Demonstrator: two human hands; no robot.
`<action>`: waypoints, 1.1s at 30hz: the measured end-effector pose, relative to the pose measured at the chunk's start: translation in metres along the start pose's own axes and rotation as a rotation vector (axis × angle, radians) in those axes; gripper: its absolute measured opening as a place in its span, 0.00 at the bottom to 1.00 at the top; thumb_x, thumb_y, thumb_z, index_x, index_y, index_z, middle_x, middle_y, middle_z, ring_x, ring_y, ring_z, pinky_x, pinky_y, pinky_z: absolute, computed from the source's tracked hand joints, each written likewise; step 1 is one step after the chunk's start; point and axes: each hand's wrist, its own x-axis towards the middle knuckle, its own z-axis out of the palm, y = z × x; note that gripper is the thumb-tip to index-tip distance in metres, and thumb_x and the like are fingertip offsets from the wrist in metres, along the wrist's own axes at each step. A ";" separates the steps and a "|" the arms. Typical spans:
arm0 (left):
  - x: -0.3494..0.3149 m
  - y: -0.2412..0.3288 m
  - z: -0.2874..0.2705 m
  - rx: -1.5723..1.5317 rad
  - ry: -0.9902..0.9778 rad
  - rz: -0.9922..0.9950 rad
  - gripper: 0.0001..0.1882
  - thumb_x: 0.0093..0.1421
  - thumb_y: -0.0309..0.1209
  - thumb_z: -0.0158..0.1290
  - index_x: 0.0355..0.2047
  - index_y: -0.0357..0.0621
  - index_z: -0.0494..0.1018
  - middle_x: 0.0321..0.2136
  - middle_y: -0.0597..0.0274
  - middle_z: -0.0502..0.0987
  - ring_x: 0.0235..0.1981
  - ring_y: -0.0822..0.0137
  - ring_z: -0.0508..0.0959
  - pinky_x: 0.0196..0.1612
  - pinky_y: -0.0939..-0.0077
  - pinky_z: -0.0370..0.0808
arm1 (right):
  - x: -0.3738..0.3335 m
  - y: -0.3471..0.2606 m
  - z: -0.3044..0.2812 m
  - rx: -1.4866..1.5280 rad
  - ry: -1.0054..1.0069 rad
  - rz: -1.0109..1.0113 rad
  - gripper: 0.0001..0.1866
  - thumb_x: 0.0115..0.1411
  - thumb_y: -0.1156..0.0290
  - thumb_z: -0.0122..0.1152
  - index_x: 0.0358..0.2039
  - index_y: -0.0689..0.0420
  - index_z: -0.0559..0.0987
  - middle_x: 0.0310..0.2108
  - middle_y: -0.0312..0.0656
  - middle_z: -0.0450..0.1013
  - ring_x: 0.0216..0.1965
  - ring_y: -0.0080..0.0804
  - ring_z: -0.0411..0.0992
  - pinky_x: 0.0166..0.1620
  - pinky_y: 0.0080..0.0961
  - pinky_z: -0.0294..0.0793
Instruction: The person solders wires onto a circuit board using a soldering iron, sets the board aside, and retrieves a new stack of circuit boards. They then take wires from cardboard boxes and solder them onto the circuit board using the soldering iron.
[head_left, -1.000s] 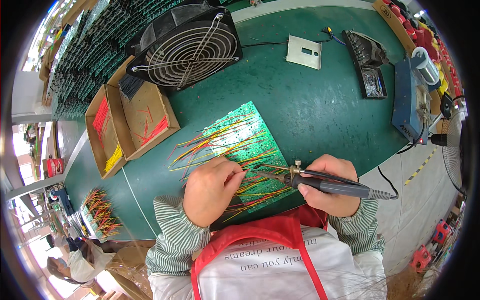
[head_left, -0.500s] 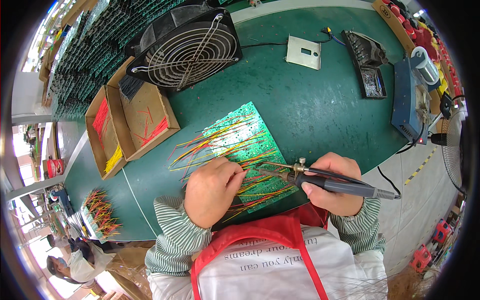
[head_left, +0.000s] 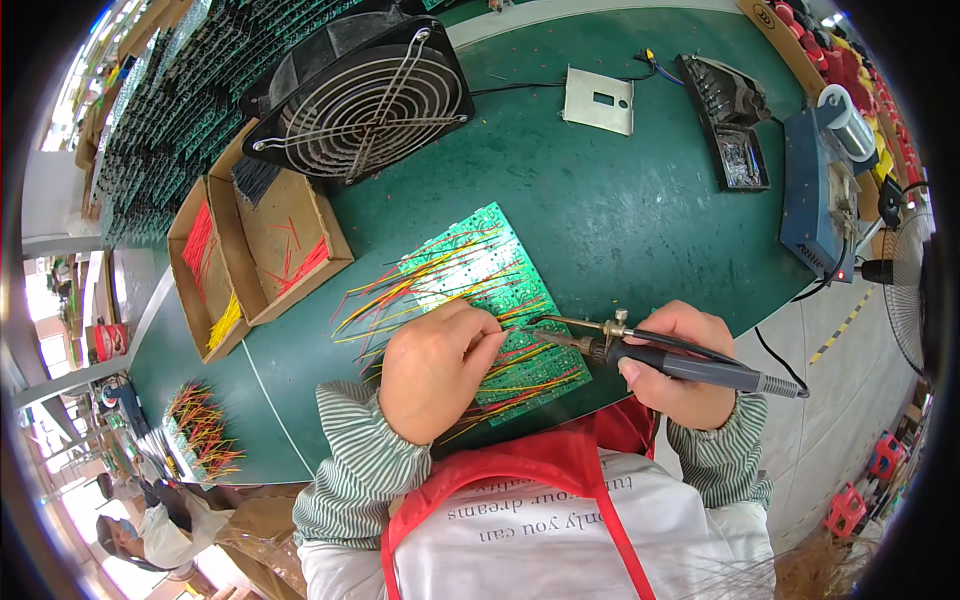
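A: Anything shifted since 0.5 s ago?
B: Barely; the soldering iron (head_left: 680, 362) tip sits slightly lower.
A: Hands?
B: Right hand (head_left: 680, 365) grips the iron; left hand (head_left: 435, 370) pinches wires on the green circuit board (head_left: 480, 260), mid-table (head_left: 620, 220).

Green workbench (head_left: 620, 220), grey floor (head_left: 850, 400) (daylight far left)

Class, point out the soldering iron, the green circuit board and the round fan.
soldering iron (head_left: 690, 366), head view, on its dark handle.
green circuit board (head_left: 478, 250), head view, on its upper part.
round fan (head_left: 365, 100), head view, on its wire guard.
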 end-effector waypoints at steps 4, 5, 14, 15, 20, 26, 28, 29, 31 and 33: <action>0.002 0.000 0.001 -0.025 0.018 0.031 0.05 0.52 0.25 0.58 0.26 0.37 0.74 0.21 0.59 0.72 0.18 0.66 0.72 0.24 0.73 0.69 | 0.002 -0.001 0.000 0.013 -0.017 0.024 0.10 0.46 0.74 0.66 0.26 0.60 0.73 0.18 0.36 0.72 0.16 0.20 0.69 0.22 0.17 0.66; 0.003 0.000 0.001 -0.012 0.008 0.035 0.05 0.52 0.25 0.58 0.26 0.37 0.74 0.21 0.59 0.72 0.18 0.67 0.72 0.23 0.73 0.69 | 0.002 -0.001 0.000 0.013 -0.018 0.025 0.10 0.46 0.74 0.66 0.26 0.60 0.73 0.18 0.36 0.72 0.16 0.20 0.69 0.22 0.17 0.66; 0.008 0.000 -0.006 0.010 -0.078 0.007 0.05 0.51 0.28 0.56 0.23 0.40 0.74 0.22 0.58 0.73 0.24 0.57 0.75 0.28 0.65 0.71 | 0.004 0.000 -0.001 -0.038 -0.008 -0.060 0.10 0.46 0.74 0.67 0.26 0.60 0.73 0.18 0.36 0.72 0.16 0.21 0.70 0.22 0.17 0.66; 0.008 0.001 -0.007 0.006 -0.085 -0.003 0.05 0.51 0.28 0.56 0.23 0.40 0.74 0.22 0.58 0.73 0.24 0.57 0.75 0.28 0.65 0.71 | 0.003 -0.001 -0.001 -0.036 -0.008 -0.055 0.10 0.46 0.73 0.67 0.26 0.60 0.73 0.18 0.36 0.72 0.16 0.21 0.70 0.22 0.17 0.66; 0.008 0.001 -0.005 0.013 -0.091 -0.014 0.05 0.51 0.28 0.55 0.23 0.40 0.74 0.22 0.58 0.73 0.24 0.57 0.75 0.28 0.65 0.71 | 0.003 0.002 0.001 -0.003 -0.016 -0.012 0.10 0.46 0.73 0.67 0.26 0.60 0.73 0.17 0.36 0.72 0.16 0.20 0.69 0.22 0.17 0.66; 0.008 0.000 -0.005 0.025 -0.078 0.016 0.04 0.51 0.26 0.58 0.25 0.38 0.75 0.20 0.61 0.72 0.18 0.69 0.72 0.23 0.74 0.68 | 0.000 0.001 -0.005 -0.020 0.029 -0.019 0.10 0.46 0.73 0.66 0.27 0.61 0.74 0.17 0.36 0.71 0.16 0.20 0.69 0.22 0.16 0.66; 0.008 0.001 -0.005 0.028 -0.079 0.011 0.04 0.51 0.26 0.58 0.25 0.38 0.75 0.20 0.61 0.73 0.18 0.68 0.72 0.23 0.75 0.69 | -0.001 0.000 -0.009 -0.018 0.040 0.022 0.11 0.46 0.72 0.66 0.27 0.61 0.74 0.17 0.36 0.71 0.16 0.19 0.69 0.22 0.16 0.66; 0.008 0.003 -0.005 0.042 -0.070 0.018 0.04 0.51 0.26 0.58 0.25 0.38 0.75 0.21 0.61 0.73 0.19 0.68 0.72 0.23 0.74 0.69 | -0.002 0.000 -0.010 -0.017 0.043 0.023 0.11 0.46 0.72 0.66 0.27 0.61 0.74 0.17 0.36 0.71 0.16 0.19 0.69 0.22 0.16 0.66; 0.006 0.005 -0.007 0.055 -0.060 0.025 0.04 0.51 0.25 0.58 0.25 0.38 0.75 0.21 0.61 0.73 0.19 0.68 0.73 0.23 0.74 0.69 | -0.005 0.000 -0.011 -0.010 0.055 0.043 0.11 0.46 0.72 0.66 0.27 0.61 0.74 0.17 0.35 0.71 0.17 0.18 0.68 0.22 0.15 0.66; 0.003 0.007 -0.012 0.071 0.120 0.066 0.04 0.51 0.25 0.58 0.26 0.38 0.75 0.22 0.59 0.73 0.20 0.66 0.74 0.24 0.73 0.70 | -0.006 -0.001 -0.013 -0.018 0.054 0.051 0.10 0.46 0.72 0.66 0.27 0.61 0.74 0.17 0.35 0.71 0.17 0.18 0.68 0.23 0.15 0.66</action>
